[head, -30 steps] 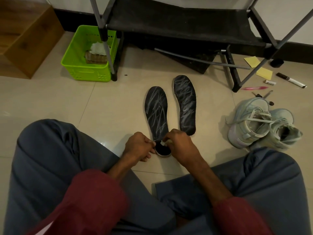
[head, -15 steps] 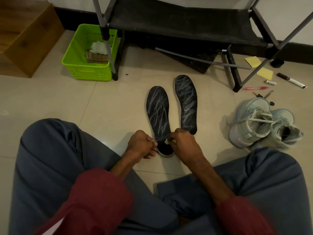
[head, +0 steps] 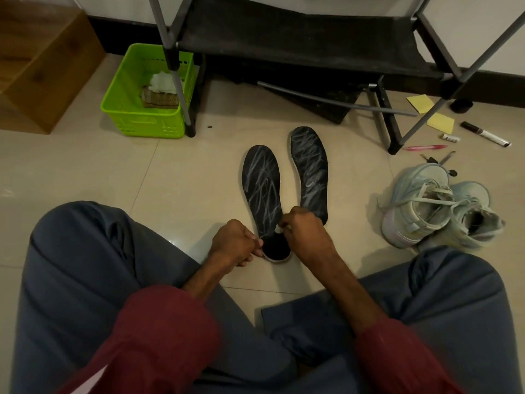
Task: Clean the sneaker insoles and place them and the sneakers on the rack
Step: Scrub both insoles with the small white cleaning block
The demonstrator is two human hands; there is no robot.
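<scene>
We see loose maroon cloth sleeves ending mid-forearm, a bare left hand and bare right hand, and creased slate-blue cloth trousers on both legs.

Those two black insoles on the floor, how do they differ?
The nearer insole has a clean black heel; the farther insole is streaked white nearly throughout. The left hand holds the nearer insole, the right hand a white wad over it; the farther insole lies closer to the rack. Both lie flat.
</scene>
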